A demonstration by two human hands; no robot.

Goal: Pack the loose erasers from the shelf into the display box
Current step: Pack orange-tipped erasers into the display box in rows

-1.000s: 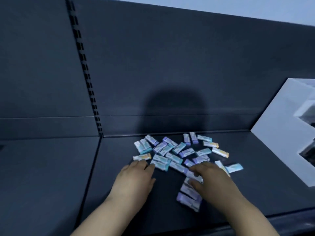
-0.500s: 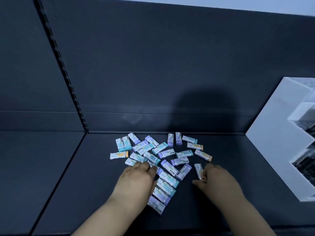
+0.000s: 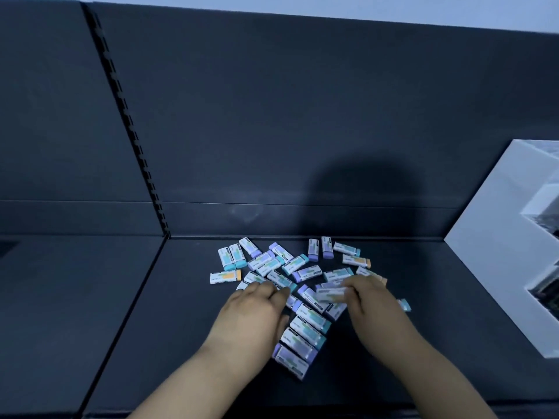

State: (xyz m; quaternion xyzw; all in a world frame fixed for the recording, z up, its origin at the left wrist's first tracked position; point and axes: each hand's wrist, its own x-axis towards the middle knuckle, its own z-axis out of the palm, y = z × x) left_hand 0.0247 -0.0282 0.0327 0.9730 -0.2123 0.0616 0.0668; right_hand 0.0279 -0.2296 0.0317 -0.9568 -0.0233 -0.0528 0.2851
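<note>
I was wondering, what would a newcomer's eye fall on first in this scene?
A scatter of small pastel erasers lies toward the back of the dark shelf. The left hand rests on the pile's near edge, while the right hand seems to pinch one blurred eraser. The white display box stands at the right edge.

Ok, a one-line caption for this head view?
Left hand rests on loose erasers on a dark shelf while right hand pinches one; white display box stands at right.
</note>
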